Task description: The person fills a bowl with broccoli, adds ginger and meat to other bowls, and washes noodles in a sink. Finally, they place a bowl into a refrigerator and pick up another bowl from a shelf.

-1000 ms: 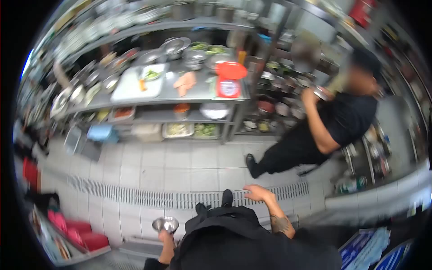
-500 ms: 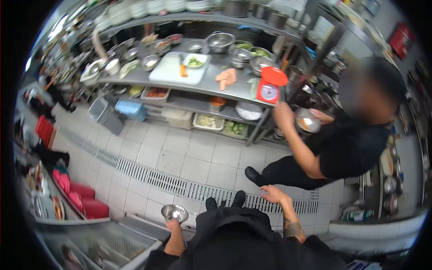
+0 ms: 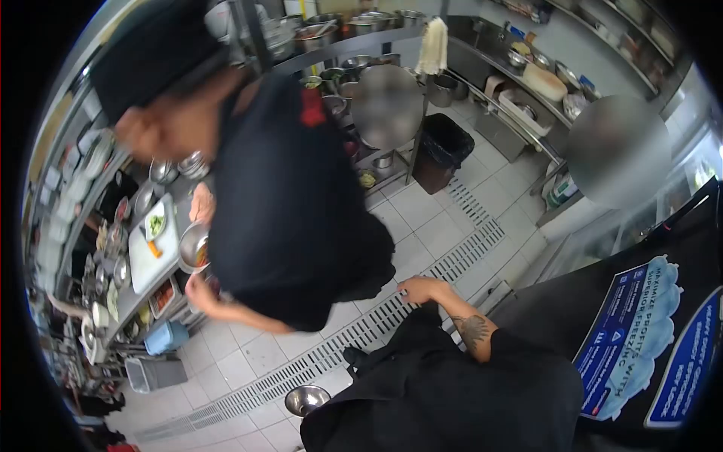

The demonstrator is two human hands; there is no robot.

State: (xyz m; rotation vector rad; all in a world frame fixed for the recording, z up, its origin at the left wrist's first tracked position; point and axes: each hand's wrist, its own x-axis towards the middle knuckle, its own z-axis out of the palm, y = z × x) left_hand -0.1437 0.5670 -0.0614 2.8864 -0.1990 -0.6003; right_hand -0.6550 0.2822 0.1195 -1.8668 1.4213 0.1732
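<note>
A small shiny metal bowl [image 3: 306, 399] is held low at my left side, above the tiled floor. My left hand, which gripped its rim a moment earlier, is hidden behind my dark clothing. In front of my body my right hand [image 3: 423, 289] hangs over the floor drain, fingers loosely bent and apart, with nothing visible in them. Close ahead on the left, a co-worker [image 3: 294, 203] in black carries another metal bowl [image 3: 195, 247] with orange and green food in it.
A steel counter on the left bears a white cutting board [image 3: 154, 252] with a dish of chopped greens. A black-lined bin [image 3: 444, 151] stands ahead. To my right is a dark appliance with blue stickers [image 3: 629, 339]. A slotted drain [image 3: 316, 365] crosses the floor.
My view has swung to the right. The co-worker has passed from my right to the left, close in front of me. My left hand has gone out of sight behind my clothing.
</note>
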